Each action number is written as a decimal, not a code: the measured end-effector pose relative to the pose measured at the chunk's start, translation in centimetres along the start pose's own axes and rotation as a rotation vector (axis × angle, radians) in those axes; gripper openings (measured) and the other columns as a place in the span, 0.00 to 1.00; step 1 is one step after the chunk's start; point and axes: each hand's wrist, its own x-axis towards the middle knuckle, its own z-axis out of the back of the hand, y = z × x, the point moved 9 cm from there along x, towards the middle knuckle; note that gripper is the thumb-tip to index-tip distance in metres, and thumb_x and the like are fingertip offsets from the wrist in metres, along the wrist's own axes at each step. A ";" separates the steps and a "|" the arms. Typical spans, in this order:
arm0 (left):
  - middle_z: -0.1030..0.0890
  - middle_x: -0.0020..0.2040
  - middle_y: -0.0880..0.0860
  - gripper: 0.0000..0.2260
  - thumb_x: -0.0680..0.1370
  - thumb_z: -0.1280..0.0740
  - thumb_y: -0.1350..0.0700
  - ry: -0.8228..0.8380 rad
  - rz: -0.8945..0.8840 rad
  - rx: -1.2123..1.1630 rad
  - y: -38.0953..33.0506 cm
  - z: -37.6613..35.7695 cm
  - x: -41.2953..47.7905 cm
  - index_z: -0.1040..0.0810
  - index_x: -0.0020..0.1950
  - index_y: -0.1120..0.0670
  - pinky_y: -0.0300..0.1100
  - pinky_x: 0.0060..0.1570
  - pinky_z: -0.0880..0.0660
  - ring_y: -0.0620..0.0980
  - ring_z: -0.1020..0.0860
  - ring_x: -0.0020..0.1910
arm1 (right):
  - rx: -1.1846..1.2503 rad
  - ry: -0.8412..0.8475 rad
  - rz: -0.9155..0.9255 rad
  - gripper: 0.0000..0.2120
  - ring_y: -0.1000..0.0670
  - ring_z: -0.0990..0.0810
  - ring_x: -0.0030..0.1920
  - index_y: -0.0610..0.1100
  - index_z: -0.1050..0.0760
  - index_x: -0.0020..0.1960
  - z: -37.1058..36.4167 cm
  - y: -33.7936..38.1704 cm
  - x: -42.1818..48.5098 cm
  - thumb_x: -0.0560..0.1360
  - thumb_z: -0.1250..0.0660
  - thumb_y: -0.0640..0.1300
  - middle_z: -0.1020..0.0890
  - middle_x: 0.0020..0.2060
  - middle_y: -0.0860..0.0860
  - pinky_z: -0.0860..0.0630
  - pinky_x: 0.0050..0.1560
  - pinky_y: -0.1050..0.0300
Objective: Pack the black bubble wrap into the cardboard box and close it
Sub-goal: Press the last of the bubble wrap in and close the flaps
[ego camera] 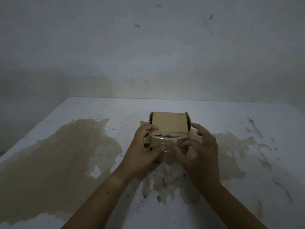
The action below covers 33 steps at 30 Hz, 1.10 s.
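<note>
Cardboard box (167,145) stood on the table (239,116), around the middle, a little toward the far edge. Both hands were on it from the near side.

Top flap (170,123) was folded down over the opening, not fully flat. A narrow dark slit stayed open along its near edge, and the black bubble wrap (168,136) showed through it, inside the box. Right side flap (189,123) stood up and curved slightly above the top. Shiny tape (162,141) ran across the near face.

Left hand (142,152) gripped the box at its near left corner: fingers (152,128) curled over the left edge onto the top flap, thumb (160,148) pressed on the near face.

Right hand (201,151) sat at the near right corner. Its thumb tip (176,149) lay on the near face, close to the left thumb but not touching it. Its other fingers were spread and loosely bent; the upper ones hovered just beside the right side flap, contact not clear. This hand was not clenched round anything.

Box lay between the two hands, wrists angling in from the near edge.

Table surface was white with large brown worn patches (66,154), left and right of the box and beneath the forearms. Pale stained wall (148,55) rose behind the far edge. Light was dim.
</note>
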 end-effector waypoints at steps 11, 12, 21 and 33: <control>0.29 0.65 0.39 0.25 0.70 0.23 0.46 -0.041 0.015 0.016 -0.3 0.1 -0.4 0.30 0.62 0.40 0.46 0.54 0.19 0.50 0.23 0.62 | 0.101 0.067 -0.031 0.12 0.45 0.35 0.71 0.48 0.22 0.38 -1.9 0.2 -1.1 0.71 0.36 0.56 0.35 0.74 0.48 0.33 0.67 0.45; 0.29 0.65 0.38 0.25 0.69 0.23 0.46 -0.045 0.012 0.014 -0.4 0.1 -0.4 0.30 0.62 0.40 0.46 0.53 0.19 0.50 0.23 0.62 | 0.126 0.094 -0.028 0.12 0.45 0.37 0.71 0.49 0.22 0.38 -2.0 0.1 -1.1 0.71 0.36 0.56 0.36 0.75 0.48 0.35 0.67 0.47; 0.30 0.65 0.39 0.26 0.69 0.21 0.50 -0.042 0.007 0.008 -0.4 0.0 -0.4 0.30 0.62 0.40 0.43 0.53 0.19 0.47 0.25 0.64 | 0.160 0.133 -0.036 0.06 0.46 0.37 0.72 0.49 0.21 0.38 -1.9 -0.5 -0.5 0.70 0.26 0.47 0.33 0.73 0.49 0.36 0.70 0.43; 0.32 0.66 0.40 0.26 0.73 0.25 0.53 -0.048 -0.112 0.205 -1.1 -0.3 -0.7 0.33 0.66 0.43 0.35 0.57 0.24 0.37 0.29 0.64 | 0.304 0.013 -0.069 0.34 0.46 0.33 0.69 0.47 0.36 0.66 -1.0 -1.8 0.0 0.66 0.23 0.50 0.36 0.71 0.47 0.25 0.62 0.44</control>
